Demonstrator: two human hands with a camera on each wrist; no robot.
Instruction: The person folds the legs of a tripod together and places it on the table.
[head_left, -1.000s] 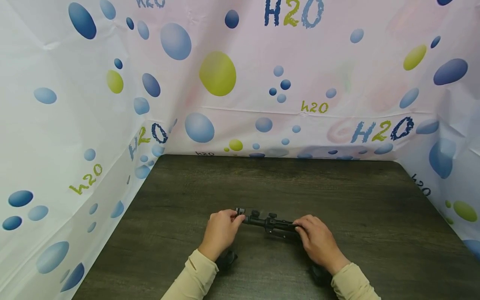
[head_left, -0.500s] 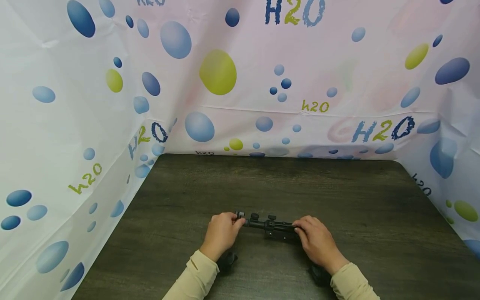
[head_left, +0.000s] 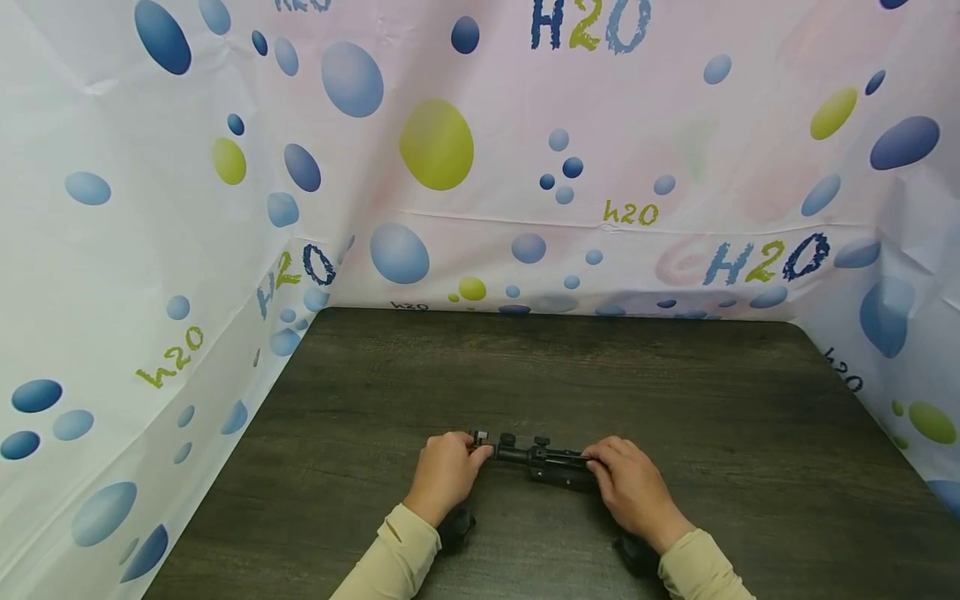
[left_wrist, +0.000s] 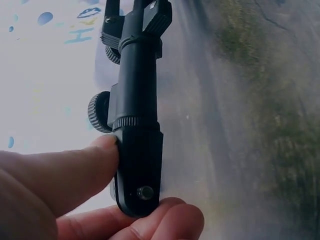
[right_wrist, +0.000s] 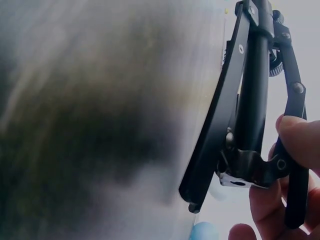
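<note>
A small black tripod (head_left: 517, 454) lies crosswise between my two hands, just above the table as far as the head view shows. My left hand (head_left: 442, 477) pinches its head end, thumb on one side and fingers behind; a silver screw (left_wrist: 145, 193) and a ridged knob (left_wrist: 100, 111) show there. At the other end my right hand (head_left: 633, 487) holds one leg (right_wrist: 295, 100) between thumb and fingers. Another leg (right_wrist: 215, 125) angles away from the central tube (right_wrist: 252, 95), and a metal bracket (right_wrist: 245, 172) joins the tube's lower end to the legs.
The dark wood-grain table (head_left: 555, 367) extends beyond and around both hands. White sheeting (head_left: 495, 150) printed with blue and green spots walls off the back and both sides. Black wrist gear (head_left: 454, 527) sits under each forearm.
Both hands and the tripod have come slightly nearer the person, the left hand most. The tripod lies a little more level, and its near-side leg shows more broadly below the tube.
</note>
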